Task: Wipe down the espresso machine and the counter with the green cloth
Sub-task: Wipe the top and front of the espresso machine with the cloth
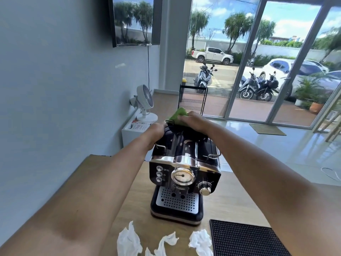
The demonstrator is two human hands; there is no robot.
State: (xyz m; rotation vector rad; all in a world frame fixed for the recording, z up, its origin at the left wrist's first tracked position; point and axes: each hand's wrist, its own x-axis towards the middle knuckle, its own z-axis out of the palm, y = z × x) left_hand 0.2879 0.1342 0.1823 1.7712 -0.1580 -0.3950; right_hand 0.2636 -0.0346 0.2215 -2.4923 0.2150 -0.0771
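As right hand (193,120) clutches green cloth (177,115), left hand (156,131) gripping espresso machine (184,163), 3 tissues (129,241), mat (243,239) nearby

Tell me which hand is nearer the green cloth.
Right. The right hand holds the green cloth against the rear top of the espresso machine; the left hand grips the machine's left rear edge, just beside the cloth.

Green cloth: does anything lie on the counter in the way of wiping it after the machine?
Yes. The green cloth is held on the rear top of the espresso machine by the right hand. On the counter in front lie three crumpled white tissues, with a black ribbed mat to their right.
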